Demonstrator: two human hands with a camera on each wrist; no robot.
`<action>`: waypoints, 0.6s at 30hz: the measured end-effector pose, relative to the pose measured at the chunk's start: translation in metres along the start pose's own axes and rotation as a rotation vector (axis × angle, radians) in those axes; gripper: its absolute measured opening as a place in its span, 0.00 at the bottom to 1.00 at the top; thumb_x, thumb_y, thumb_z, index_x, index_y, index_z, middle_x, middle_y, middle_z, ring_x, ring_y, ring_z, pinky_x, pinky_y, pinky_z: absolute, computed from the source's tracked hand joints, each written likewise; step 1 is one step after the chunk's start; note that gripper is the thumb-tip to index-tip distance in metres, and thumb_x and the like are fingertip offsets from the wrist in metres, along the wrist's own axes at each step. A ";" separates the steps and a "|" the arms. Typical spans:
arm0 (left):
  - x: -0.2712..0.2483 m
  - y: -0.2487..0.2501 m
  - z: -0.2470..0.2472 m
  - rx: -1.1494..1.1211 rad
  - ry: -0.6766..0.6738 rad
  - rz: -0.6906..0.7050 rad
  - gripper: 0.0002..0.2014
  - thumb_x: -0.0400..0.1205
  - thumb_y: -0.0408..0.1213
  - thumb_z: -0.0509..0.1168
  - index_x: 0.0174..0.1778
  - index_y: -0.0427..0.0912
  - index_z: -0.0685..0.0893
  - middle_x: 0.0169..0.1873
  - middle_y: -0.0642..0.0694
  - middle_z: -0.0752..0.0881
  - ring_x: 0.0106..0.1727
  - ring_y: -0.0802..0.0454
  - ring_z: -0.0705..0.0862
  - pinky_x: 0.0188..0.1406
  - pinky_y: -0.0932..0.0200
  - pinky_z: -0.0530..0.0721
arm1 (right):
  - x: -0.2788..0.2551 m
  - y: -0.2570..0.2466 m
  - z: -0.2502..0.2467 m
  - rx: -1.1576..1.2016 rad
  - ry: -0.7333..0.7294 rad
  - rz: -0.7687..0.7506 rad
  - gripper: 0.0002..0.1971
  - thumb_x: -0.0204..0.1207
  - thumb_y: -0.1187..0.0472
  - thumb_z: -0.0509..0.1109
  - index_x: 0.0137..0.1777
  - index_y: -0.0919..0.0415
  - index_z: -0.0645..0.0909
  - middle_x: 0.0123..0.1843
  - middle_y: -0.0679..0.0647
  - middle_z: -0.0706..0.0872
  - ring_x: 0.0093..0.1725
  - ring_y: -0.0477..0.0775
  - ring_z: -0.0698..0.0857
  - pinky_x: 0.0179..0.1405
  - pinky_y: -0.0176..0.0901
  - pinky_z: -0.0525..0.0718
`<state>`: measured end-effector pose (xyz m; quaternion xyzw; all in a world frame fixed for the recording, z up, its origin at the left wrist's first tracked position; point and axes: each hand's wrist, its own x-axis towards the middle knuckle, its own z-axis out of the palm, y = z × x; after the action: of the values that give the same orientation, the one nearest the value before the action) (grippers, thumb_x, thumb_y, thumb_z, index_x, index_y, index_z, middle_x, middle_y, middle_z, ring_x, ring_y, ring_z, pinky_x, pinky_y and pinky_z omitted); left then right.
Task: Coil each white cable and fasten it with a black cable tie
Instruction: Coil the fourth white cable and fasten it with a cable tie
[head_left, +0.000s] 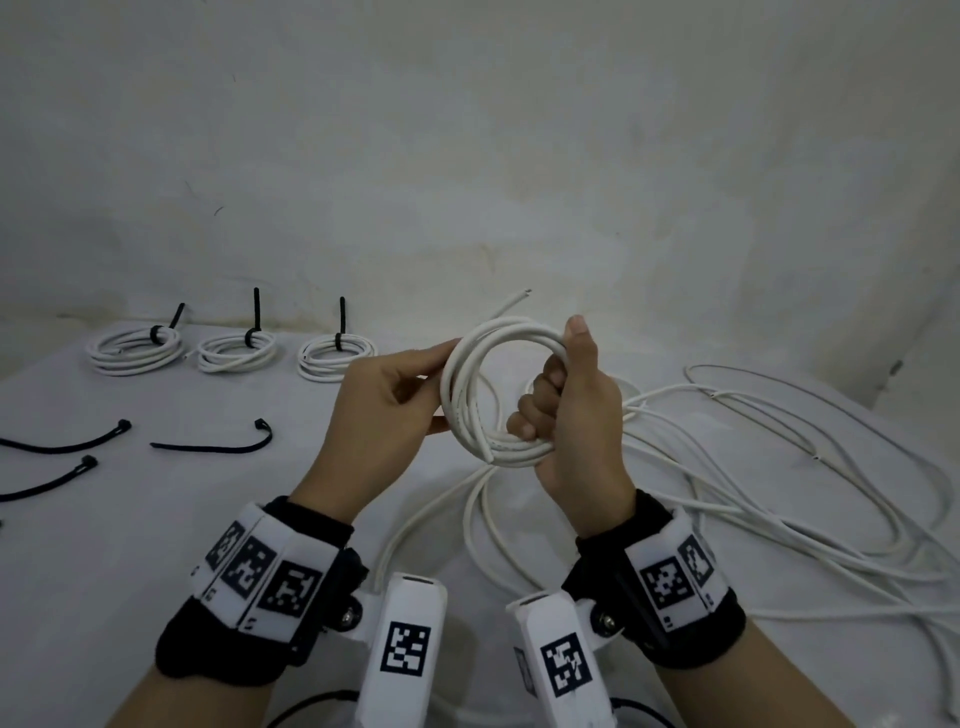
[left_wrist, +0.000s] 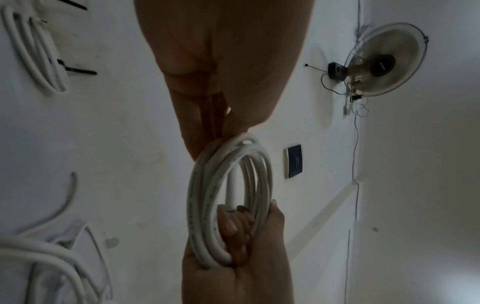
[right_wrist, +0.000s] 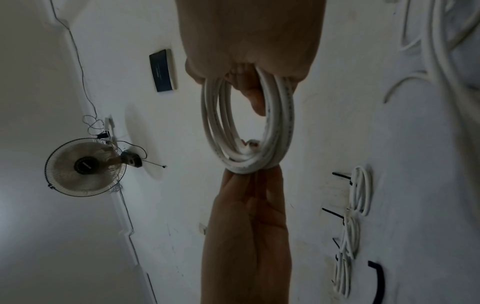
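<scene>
Head view: your right hand grips the coil through its ring; your left hand pinches its opposite edge. Loose ties lie left of it, nearer your left hand.

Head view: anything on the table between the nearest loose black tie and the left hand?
Nothing: in the head view, bare table separates the loose black tie from the left hand.

- A white-covered surface is carrying everything.
- Three tied coils are lying along its far edge, toward the left.
- Three loose black ties are resting near its left edge.
- Loose white cables are sprawling across its right side.
</scene>
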<state>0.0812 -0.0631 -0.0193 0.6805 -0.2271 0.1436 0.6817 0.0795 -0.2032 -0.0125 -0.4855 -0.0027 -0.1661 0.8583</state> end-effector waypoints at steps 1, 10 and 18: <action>0.001 0.001 0.000 -0.024 -0.017 -0.034 0.15 0.84 0.25 0.59 0.60 0.43 0.87 0.44 0.43 0.90 0.46 0.48 0.90 0.39 0.62 0.88 | 0.000 0.000 0.000 0.001 0.006 0.005 0.25 0.81 0.45 0.62 0.27 0.56 0.62 0.18 0.48 0.56 0.16 0.46 0.56 0.15 0.35 0.62; -0.004 0.002 0.006 0.268 -0.105 0.085 0.20 0.83 0.36 0.63 0.73 0.51 0.72 0.43 0.51 0.85 0.33 0.60 0.87 0.33 0.74 0.80 | -0.003 0.004 0.002 -0.071 -0.030 0.038 0.25 0.81 0.45 0.62 0.27 0.56 0.62 0.19 0.48 0.56 0.16 0.47 0.57 0.16 0.35 0.62; -0.005 -0.001 0.007 0.326 -0.054 0.152 0.13 0.85 0.27 0.56 0.64 0.43 0.71 0.51 0.52 0.84 0.29 0.55 0.85 0.26 0.68 0.80 | -0.004 0.006 0.002 -0.105 -0.102 0.080 0.25 0.81 0.44 0.62 0.27 0.56 0.63 0.21 0.49 0.56 0.19 0.47 0.56 0.17 0.37 0.63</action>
<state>0.0765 -0.0697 -0.0228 0.7664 -0.2696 0.2114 0.5433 0.0779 -0.1972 -0.0167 -0.5371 -0.0183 -0.1068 0.8365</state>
